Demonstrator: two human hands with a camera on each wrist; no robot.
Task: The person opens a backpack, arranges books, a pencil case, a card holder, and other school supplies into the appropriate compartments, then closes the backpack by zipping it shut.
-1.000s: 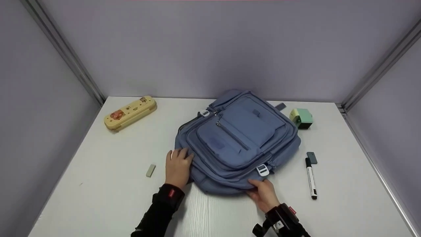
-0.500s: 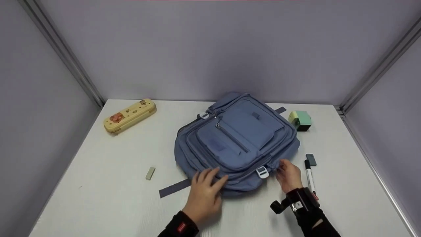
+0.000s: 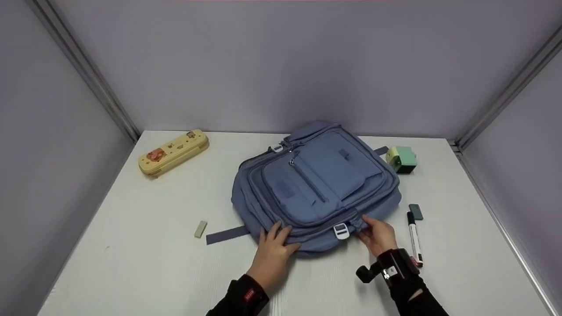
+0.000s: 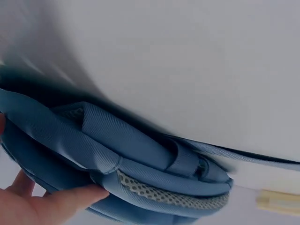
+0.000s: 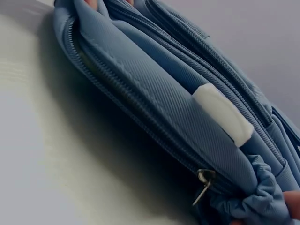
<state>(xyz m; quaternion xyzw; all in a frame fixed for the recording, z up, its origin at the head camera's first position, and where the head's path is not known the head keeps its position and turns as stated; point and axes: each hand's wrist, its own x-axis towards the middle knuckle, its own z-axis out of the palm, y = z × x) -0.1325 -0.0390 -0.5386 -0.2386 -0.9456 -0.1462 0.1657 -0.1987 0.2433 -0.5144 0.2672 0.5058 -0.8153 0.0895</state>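
A blue backpack (image 3: 316, 184) lies flat on the white table with its pockets facing up. My left hand (image 3: 271, 256) rests on its near edge, fingers spread over the fabric; the thumb (image 4: 89, 194) presses the padded side beside the mesh in the left wrist view. My right hand (image 3: 380, 237) pinches the gathered side pocket (image 5: 262, 194) at the near right corner. Close by in the right wrist view are a silver zipper pull (image 5: 205, 179) and a white buckle (image 5: 224, 115). A long zipper runs along the bag's near side, its teeth parted. Most of my right fingers are hidden under the bag.
A yellow pencil case (image 3: 173, 151) lies at the back left, a small beige block (image 3: 200, 229) left of the strap (image 3: 226, 235). On the right are a green box (image 3: 401, 159), a dark flat piece (image 3: 416, 211) and a black-and-white marker (image 3: 414, 239). Walls enclose the back and sides.
My left hand has moved right from the bag's left corner along its near edge, uncovering a strap. My right hand has shifted right and up to the side pocket. The bag has turned slightly.
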